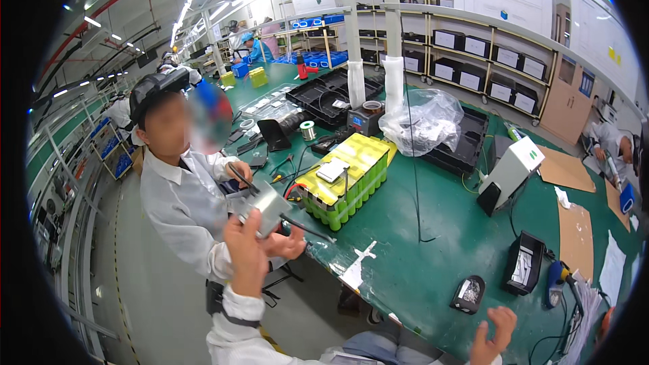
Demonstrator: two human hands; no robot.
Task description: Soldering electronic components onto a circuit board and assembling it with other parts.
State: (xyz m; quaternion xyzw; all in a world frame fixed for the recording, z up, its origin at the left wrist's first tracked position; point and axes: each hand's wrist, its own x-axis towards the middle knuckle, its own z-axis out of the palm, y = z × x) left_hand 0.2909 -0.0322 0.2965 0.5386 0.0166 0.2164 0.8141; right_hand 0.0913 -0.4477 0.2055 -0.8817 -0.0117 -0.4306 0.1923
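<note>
Green table (pixel 439 243) and battery pack (pixel 348 176) sit right of left hand (pixel 247 253). It grips metal box (pixel 266 204) at its fingertips, co-worker's hand (pixel 285 243) beside; mistimed release by 1 could drop it. Cable (pixel 307 228) right of fingers may snag. Right hand (pixel 495 334) empty, spread.

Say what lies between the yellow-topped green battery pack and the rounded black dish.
Bare green tabletop, apart from the lower end of a thin black cable, in the head view.

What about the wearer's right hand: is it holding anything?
No, the right hand is open and empty near the edge of the green table.
</note>
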